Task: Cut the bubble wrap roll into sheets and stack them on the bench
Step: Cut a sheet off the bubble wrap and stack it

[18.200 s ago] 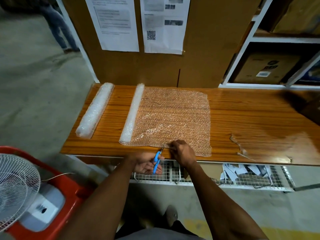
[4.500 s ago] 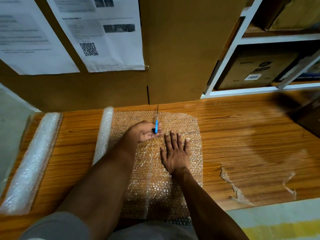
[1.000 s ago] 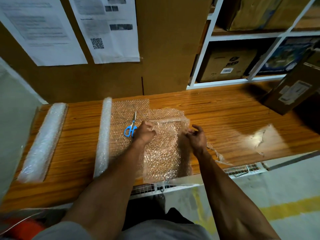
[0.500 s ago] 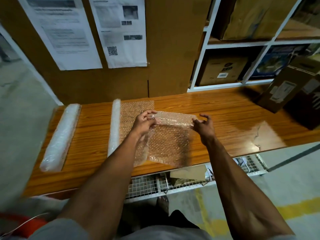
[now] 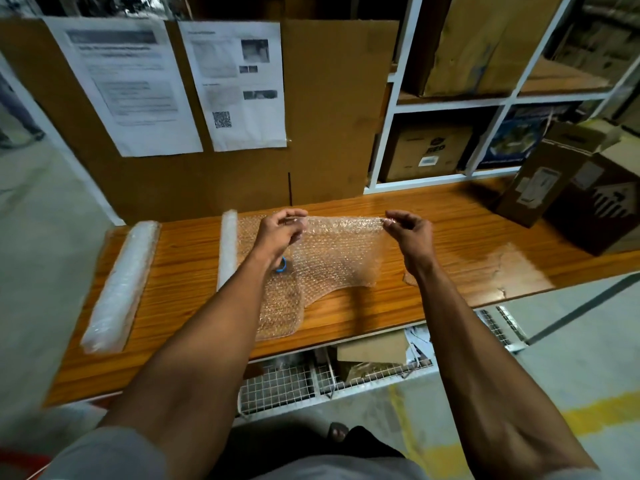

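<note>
A cut bubble wrap sheet point(image 5: 341, 252) hangs above the wooden bench point(image 5: 353, 313), stretched between my hands. My left hand point(image 5: 278, 230) pinches its top left corner and my right hand point(image 5: 410, 230) pinches its top right corner. The bubble wrap roll point(image 5: 227, 247) lies on the bench to the left, with a short unrolled flap point(image 5: 280, 306) reaching toward the front edge. Blue-handled scissors point(image 5: 281, 265) lie on that flap, mostly hidden behind my left wrist.
A second bubble wrap roll point(image 5: 121, 285) lies at the bench's left end. A cardboard box point(image 5: 568, 188) stands at the back right, with shelving behind it. A cardboard board with printed papers point(image 5: 239, 84) backs the bench. Torn film point(image 5: 502, 268) sticks to the right part.
The scissors were put down on the flap. Both hands took the cut sheet by its top corners, lifted it off the bench and pulled it taut, moving slightly rightward.
</note>
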Available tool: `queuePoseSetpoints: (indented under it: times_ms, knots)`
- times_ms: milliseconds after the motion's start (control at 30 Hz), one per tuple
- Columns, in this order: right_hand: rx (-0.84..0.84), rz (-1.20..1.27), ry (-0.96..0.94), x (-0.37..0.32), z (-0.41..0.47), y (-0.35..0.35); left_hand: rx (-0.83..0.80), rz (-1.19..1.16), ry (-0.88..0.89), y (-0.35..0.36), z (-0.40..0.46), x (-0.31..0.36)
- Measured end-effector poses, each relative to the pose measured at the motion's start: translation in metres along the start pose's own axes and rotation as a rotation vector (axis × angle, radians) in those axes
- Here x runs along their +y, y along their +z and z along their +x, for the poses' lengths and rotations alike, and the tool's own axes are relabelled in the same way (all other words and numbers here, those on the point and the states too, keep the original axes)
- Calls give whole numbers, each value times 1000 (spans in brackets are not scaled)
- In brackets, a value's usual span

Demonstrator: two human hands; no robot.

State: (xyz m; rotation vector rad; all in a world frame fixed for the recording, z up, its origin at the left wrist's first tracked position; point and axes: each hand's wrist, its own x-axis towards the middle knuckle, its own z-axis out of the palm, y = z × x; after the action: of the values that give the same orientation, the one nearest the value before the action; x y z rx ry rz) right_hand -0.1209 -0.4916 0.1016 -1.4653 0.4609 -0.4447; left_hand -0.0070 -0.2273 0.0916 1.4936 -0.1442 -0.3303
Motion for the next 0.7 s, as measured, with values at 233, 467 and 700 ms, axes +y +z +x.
queuePoseSetpoints:
  times_ms: [233,467,700]
  knots:
    - [39,-133,-216,-32,17,-2,-10,25,64,5,18,35]
    - [46,-437,-316,-62,35,-12,41,212,129,20,36,58]
    - [71,-709,-415,-81,50,-23,65,434,202,39,43,75]
